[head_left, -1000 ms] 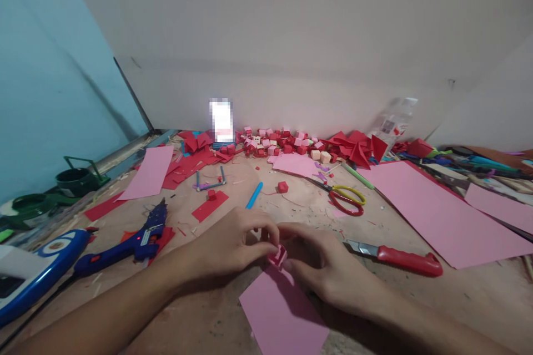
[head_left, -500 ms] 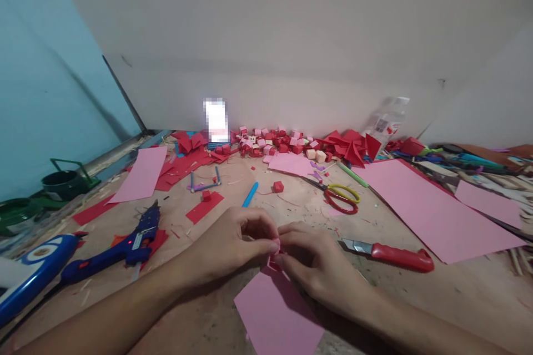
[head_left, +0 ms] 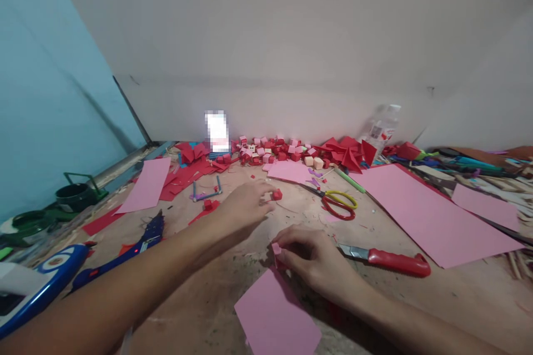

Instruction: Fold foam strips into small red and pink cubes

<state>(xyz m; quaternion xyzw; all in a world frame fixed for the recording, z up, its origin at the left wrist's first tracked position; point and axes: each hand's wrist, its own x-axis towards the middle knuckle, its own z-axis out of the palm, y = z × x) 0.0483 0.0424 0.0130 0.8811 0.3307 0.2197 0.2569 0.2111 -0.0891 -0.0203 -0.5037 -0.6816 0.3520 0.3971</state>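
Observation:
My left hand reaches forward over the table, fingers apart, with its fingertips right beside a small red paper cube. Whether they touch it I cannot tell. In my right hand a small folded piece of pink paper is pinched between thumb and fingers; part of it is hidden by them. Just below lies a cut sheet of pink paper. To the right of this hand rests a utility knife with a red handle and its blade out.
Scissors with red and yellow handles lie right of centre. Paper cubes are heaped along the back board. A large pink sheet covers the right side. On the left are a blue glue gun and a green watering can.
My left hand has let go of the folded pink paper and moved forward to the red cube. My right hand keeps the paper. The view has tilted up slightly.

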